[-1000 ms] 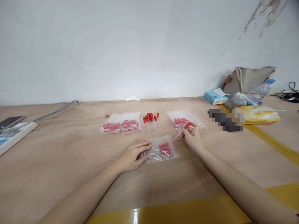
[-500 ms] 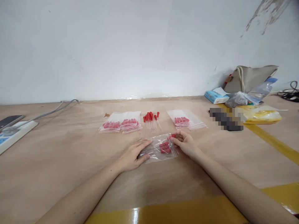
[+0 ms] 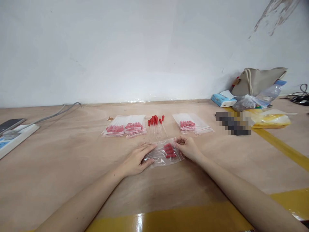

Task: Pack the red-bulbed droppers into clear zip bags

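Note:
A clear zip bag [image 3: 158, 158] lies flat on the wooden table with several red dropper bulbs [image 3: 169, 150] in a row inside, near its right-hand opening. My left hand [image 3: 138, 159] rests on the bag's left end, fingers stretched and thumb apart. At the opening, my right hand [image 3: 188, 147] has thumb and fingers closed on the bag's edge. Just beyond the bag, several loose droppers [image 3: 155, 124] with red bulbs and thin clear stems lie grouped, bulbs pointing away from me.
Stacks of filled zip bags [image 3: 114, 125] lie left of the loose droppers. Another stack [image 3: 189, 124] lies to their right. A power strip [image 3: 19, 140] and a phone [image 3: 11, 125] are far left. A tissue pack [image 3: 223, 99], beige bag [image 3: 263, 80] and yellow packet [image 3: 270, 119] sit right.
A red-bulbed dropper at my right fingers has gone into the bag beside the others. My right fingers now close on the bag's edge. My left hand has barely moved.

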Available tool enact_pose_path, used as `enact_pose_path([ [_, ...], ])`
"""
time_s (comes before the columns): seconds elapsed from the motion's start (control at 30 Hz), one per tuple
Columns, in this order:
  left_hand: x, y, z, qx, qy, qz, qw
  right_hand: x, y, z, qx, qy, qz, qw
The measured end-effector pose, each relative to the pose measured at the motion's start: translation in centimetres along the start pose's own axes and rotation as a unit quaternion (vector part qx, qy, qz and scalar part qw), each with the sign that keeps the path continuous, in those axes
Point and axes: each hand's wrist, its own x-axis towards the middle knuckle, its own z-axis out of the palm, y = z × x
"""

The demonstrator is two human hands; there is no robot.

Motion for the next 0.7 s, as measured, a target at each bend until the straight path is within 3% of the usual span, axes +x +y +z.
enact_pose_path([
  [0.07, 0.0, 0.0, 0.0, 0.003, -0.004, 0.005, 1.0, 0.0, -0.1, 0.3, 0.021, -0.004, -0.009, 1.0],
  [0.2, 0.0, 0.0, 0.0, 0.01, -0.008, 0.014, 1.0, -0.1, -0.2, -0.2, 0.071, -0.157, 0.033, 0.985],
  [0.27, 0.0, -0.1, 0.0, 0.02, -0.009, 0.011, 1.0, -0.1, -0.2, -0.6, 0.06, -0.182, 0.04, 0.981],
  [0.33, -0.1, -0.1, 0.1, 0.029, -0.011, 0.007, 1.0, 0.1, -0.3, -1.0, 0.007, -0.134, 0.029, 0.991],
  [0.4, -0.1, -0.1, 0.1, 0.032, -0.01, 0.001, 0.999, 0.9, -0.7, -1.2, -0.089, -0.04, -0.016, 0.995],
  [0.5, -0.1, -0.1, 0.1, 0.033, -0.005, -0.001, 0.999, 3.3, -1.5, -0.9, -0.243, 0.062, -0.091, 0.964],
  [0.6, -0.1, -0.2, 0.3, 0.032, 0.001, 0.002, 0.999, 6.9, -2.3, 0.4, -0.324, 0.112, -0.067, 0.937],
  [0.7, -0.2, -0.3, 0.4, 0.027, 0.004, 0.005, 1.0, 10.5, -2.5, 2.0, -0.327, 0.139, -0.032, 0.934],
])
